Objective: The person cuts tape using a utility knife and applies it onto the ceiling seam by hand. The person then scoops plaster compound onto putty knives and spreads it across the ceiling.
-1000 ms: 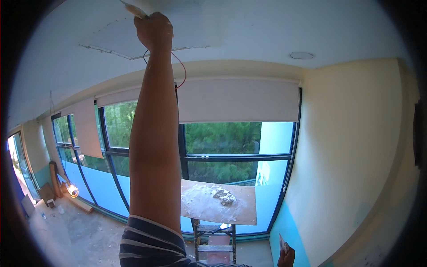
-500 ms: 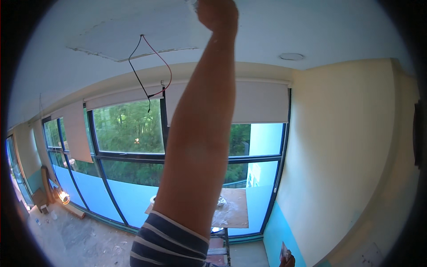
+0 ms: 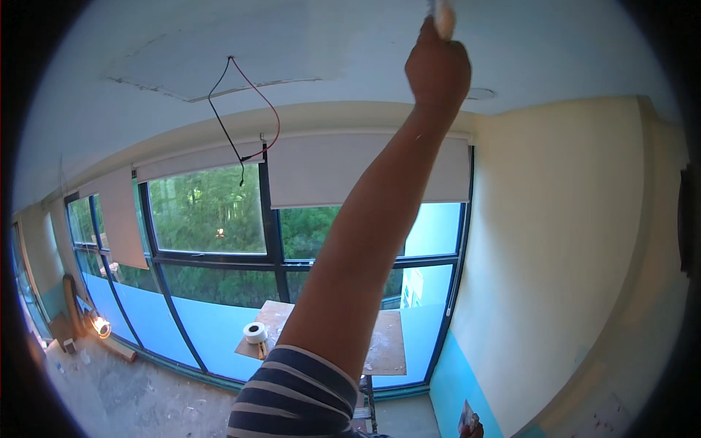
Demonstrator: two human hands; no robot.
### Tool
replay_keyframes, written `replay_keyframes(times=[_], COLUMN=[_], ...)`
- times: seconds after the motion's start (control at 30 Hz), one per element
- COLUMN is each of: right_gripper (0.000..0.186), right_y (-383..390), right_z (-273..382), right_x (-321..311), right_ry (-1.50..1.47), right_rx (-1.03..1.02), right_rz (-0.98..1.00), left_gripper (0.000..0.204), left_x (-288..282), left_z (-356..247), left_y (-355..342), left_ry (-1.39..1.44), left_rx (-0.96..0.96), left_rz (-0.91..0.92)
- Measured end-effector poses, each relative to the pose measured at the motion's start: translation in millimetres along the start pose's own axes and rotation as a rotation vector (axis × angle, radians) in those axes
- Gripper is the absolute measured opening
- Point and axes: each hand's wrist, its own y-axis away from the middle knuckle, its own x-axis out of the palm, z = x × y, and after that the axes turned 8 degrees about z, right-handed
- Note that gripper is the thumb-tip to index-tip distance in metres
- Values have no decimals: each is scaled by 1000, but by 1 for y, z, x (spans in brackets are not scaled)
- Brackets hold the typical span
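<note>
Your right hand [image 3: 437, 69] is gripping a white tool [image 3: 442, 16] against the ceiling [image 3: 350, 36]. Far-left patch [image 3: 212, 55] is looking filled, wires [image 3: 241, 109] dangling.

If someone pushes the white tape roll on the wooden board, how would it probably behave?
The tape roll lies flat on the board, so it would probably slide, not roll. It looks small and hollow, so likely light. It sits near the board's left edge, so a push leftward could drop it.
</note>
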Motion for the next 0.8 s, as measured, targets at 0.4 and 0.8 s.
replay_keyframes(times=[0.4,0.8], right_gripper=[48,41], right_y=[-19,-84], right_z=[20,-24], right_x=[-10,40], right_ry=[-269,-44], right_rx=[6,-187], right_rz=[199,182], left_gripper=[25,43], left_x=[-233,-405], left_z=[134,82], left_y=[-75,-198], left_ry=[-53,769], left_rx=[-4,-383], left_rz=[-414,-463])
